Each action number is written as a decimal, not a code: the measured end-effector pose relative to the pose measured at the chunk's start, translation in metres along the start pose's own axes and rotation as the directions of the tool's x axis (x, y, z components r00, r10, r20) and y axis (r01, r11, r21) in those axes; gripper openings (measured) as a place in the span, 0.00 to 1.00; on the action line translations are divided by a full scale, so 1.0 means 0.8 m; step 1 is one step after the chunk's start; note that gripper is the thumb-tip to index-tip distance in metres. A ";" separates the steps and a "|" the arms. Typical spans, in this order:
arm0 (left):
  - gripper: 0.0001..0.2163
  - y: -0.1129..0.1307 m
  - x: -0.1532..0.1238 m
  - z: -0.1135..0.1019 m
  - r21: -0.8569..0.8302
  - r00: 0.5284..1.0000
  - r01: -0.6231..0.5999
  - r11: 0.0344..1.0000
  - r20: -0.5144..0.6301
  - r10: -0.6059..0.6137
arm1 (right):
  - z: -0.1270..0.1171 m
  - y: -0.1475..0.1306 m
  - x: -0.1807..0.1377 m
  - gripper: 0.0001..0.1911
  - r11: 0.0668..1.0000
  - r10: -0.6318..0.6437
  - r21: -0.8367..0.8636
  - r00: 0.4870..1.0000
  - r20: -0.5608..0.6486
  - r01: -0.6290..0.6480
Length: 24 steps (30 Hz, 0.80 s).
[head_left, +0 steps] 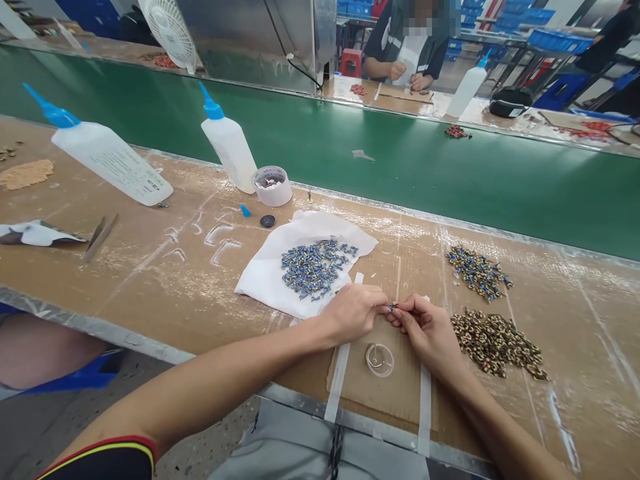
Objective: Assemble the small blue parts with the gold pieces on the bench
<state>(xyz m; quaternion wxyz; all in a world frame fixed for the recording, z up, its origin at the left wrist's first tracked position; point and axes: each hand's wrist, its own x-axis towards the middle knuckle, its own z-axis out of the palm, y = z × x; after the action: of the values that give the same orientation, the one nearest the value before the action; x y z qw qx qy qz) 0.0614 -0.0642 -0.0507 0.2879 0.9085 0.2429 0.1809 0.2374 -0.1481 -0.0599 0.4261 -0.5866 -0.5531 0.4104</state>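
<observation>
My left hand (355, 310) and my right hand (427, 327) meet over a taped cardboard pad (395, 400), fingertips pinched together. Between them is a tiny part with blue on it (391, 307), mostly covered by the fingers; its exact shape cannot be made out. Just below the hands stands a small clear round dish (380, 361) with a little yellowish stuff in it. Left of them, a pile of small blue-and-yellow parts (315, 267) lies on a white sheet (260, 273). Beyond my right hand are a pile of dark-and-tan ring-like parts (500, 343) and a smaller blue-and-tan pile (479, 273).
Two white bottles with blue nozzles (113, 160) (230, 150), a tape roll (273, 187), a black cap (267, 221) and tweezers (101, 237) are on the cardboard-covered table. A green belt (390, 173) runs behind. Across it sits another person (407, 57) with hands on a bench.
</observation>
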 end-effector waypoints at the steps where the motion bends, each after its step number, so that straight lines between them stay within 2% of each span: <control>1: 0.09 0.000 -0.001 0.002 0.002 1.000 -0.007 1.000 -0.008 0.007 | 0.000 0.001 -0.001 0.11 1.000 -0.009 -0.013 1.000 0.001 0.009; 9: 0.09 -0.002 -0.003 0.002 0.061 0.998 -0.059 0.996 0.007 0.059 | 0.000 0.000 -0.005 0.09 0.996 -0.062 -0.068 0.998 -0.006 0.061; 17: 0.09 -0.010 0.005 -0.019 -0.065 0.996 -0.078 0.995 0.041 0.081 | -0.006 0.003 0.001 0.12 0.997 0.034 0.062 0.998 0.060 -0.038; 21: 0.10 -0.010 0.007 -0.022 -0.108 0.995 -0.090 0.990 0.035 0.094 | -0.007 0.001 0.002 0.14 0.997 0.048 0.060 0.997 0.053 -0.051; 24: 0.09 -0.009 0.006 -0.022 -0.078 0.998 -0.065 0.995 0.016 0.066 | -0.007 -0.001 0.001 0.15 0.998 0.045 0.051 0.997 0.057 -0.047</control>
<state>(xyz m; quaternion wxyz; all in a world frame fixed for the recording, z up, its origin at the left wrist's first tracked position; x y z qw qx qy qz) 0.0544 -0.0490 -0.0403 0.3190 0.9058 0.2031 0.1911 0.2422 -0.1473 -0.0572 0.4160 -0.5762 -0.5402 0.4507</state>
